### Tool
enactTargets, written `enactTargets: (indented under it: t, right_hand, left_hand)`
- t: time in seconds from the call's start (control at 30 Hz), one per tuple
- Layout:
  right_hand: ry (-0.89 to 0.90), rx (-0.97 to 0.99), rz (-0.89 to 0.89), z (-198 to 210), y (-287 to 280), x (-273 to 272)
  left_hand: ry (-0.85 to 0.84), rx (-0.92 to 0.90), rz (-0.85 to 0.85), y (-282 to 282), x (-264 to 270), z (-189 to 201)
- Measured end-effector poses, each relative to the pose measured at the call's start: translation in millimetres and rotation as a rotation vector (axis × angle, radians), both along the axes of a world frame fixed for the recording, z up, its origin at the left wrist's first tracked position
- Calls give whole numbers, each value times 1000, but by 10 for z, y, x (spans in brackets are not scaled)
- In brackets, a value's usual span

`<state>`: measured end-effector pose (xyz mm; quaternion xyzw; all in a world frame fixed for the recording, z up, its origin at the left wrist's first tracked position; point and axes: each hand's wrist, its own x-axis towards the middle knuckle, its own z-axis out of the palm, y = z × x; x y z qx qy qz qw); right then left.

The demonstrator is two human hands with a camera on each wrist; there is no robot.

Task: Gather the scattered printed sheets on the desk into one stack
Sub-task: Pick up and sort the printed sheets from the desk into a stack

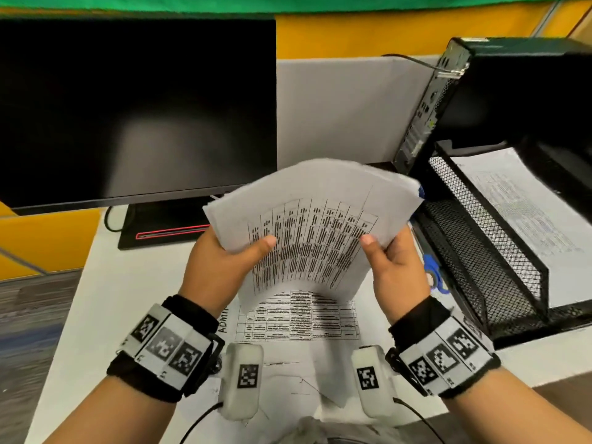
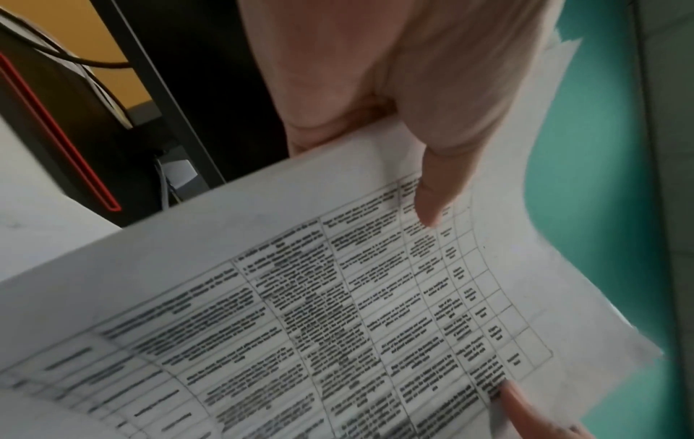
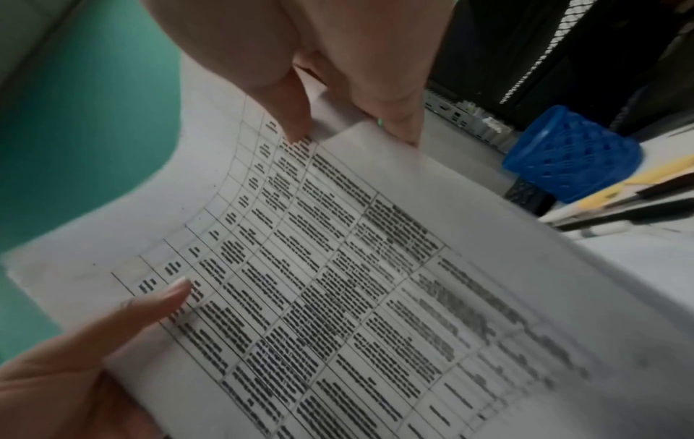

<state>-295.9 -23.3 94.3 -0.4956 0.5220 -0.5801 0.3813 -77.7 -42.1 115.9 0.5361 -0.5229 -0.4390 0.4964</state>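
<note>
A bundle of printed sheets [image 1: 312,225] with a table of text is held upright above the desk, its lower edge near the desk. My left hand [image 1: 224,264] grips its left edge, thumb on the front. My right hand [image 1: 392,264] grips its right edge the same way. The left wrist view shows the sheets [image 2: 338,312] with my left thumb [image 2: 435,196] pressed on them. Seen from the right wrist, the sheets [image 3: 338,282] sit pinched under my right thumb [image 3: 293,115]. Another printed sheet [image 1: 298,318] lies flat on the desk [image 1: 134,299] below the bundle.
A black monitor [image 1: 134,107] stands at the back left on its base [image 1: 160,232]. At the right a computer tower [image 1: 512,91] stands behind a black mesh tray [image 1: 474,251] holding paper [image 1: 528,219]. A blue perforated cup [image 3: 570,154] sits beside the tray.
</note>
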Motion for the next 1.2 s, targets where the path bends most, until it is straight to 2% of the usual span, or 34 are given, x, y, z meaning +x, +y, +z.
enactTargets:
  t: [0.13,0.27,0.47,0.53,0.63,0.73,0.83,0.93,1.07,1.2]
  right_hand:
    - [44,101,31,-154,-10,2]
    - [124,174,52,-220,-67,51]
    - [112,144,-29,-236,-50,34]
    - [80,189,5,-244,-29,15]
    - [187,310,34,-330,-22,-24]
    - [244,345,7,-356,-34,-116]
    - [207,319,7,-255,-36,-235]
    - [133,334,84,-223,-10,-378]
    - [231,383,162,-210,110,-553]
    - [347,402,140,-145,148,-757]
  left_hand:
    - [-31,47,61,-49,86,-163]
    - [151,142,138,-57,56,-281]
    - [198,113,120,5,-72,-295]
    - [177,132,97,2,-95,-343]
    - [55,204,80,0,-135,-479]
    - [-51,213,107,9,-179,-527]
    - [-39,188,178,-5,-220,-456]
    - [9,173,213,-2,-286,-335]
    - [141,156,243,40,-426,-119]
    - [85,170,112,89,-487,-62]
